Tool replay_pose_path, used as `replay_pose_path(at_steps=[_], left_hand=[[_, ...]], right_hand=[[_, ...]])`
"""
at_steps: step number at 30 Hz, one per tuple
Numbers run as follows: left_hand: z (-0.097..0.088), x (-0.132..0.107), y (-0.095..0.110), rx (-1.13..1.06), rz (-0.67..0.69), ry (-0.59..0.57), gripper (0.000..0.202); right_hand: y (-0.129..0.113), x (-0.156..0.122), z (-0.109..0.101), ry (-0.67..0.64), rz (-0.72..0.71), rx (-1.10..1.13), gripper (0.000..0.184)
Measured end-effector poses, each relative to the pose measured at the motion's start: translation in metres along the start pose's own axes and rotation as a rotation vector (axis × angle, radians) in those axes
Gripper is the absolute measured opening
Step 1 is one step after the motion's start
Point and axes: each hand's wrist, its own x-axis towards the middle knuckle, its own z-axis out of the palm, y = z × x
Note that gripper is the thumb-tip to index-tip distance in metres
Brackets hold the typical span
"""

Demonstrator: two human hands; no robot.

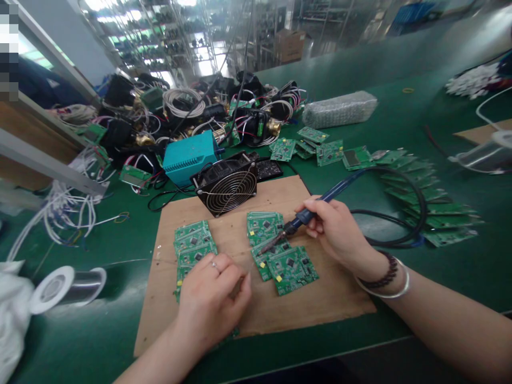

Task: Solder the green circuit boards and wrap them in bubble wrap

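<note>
My right hand (330, 226) grips the blue handle of a soldering iron (303, 216), its tip pointing down-left over a group of overlapping green circuit boards (294, 269). Whether the tip touches a board I cannot tell. My left hand (214, 301), fingers curled and a ring on one, is closed beside the left group of circuit boards (194, 240) and covers part of them. Anything within its fingers is hidden. Both groups lie on a brown cardboard sheet (260, 314).
Behind the cardboard stand a black fan (228, 189) and a teal box (192, 154). Wired parts (192, 106) are heaped farther back. Solder spools (68, 285) lie left and right. The iron's black cable (424, 208) loops near a fanned row of boards (436, 208).
</note>
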Motion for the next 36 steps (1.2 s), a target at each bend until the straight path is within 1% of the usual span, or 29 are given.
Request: replay_pose_path(at_steps=[10,17,26,32,36], left_hand=[[0.0001,-0.0002,0.0002,0.001,0.003,0.002,0.025],[-0.0007,0.0019,0.0007,0.007,0.017,0.000,0.026],[0.0011,0.0019,0.0001,0.005,0.027,-0.022,0.027],[0.0025,0.0010,-0.0010,0.029,0.033,-0.022,0.027],[0.0029,0.0015,-0.0007,0.044,0.046,-0.022,0.028]], right_hand=[[-0.0083,-0.0002,0.0009,0.055,0.018,0.050,0.018],[-0.0034,-0.0003,-0.0006,0.010,0.028,0.041,0.017],[-0.0032,-0.0014,-0.0004,0.022,0.007,0.014,0.018],[-0.0029,-0.0013,0.0005,-0.005,-0.029,-0.009,0.019],[-0.0022,-0.0009,-0.0002,0.001,-0.017,-0.011,0.019]])
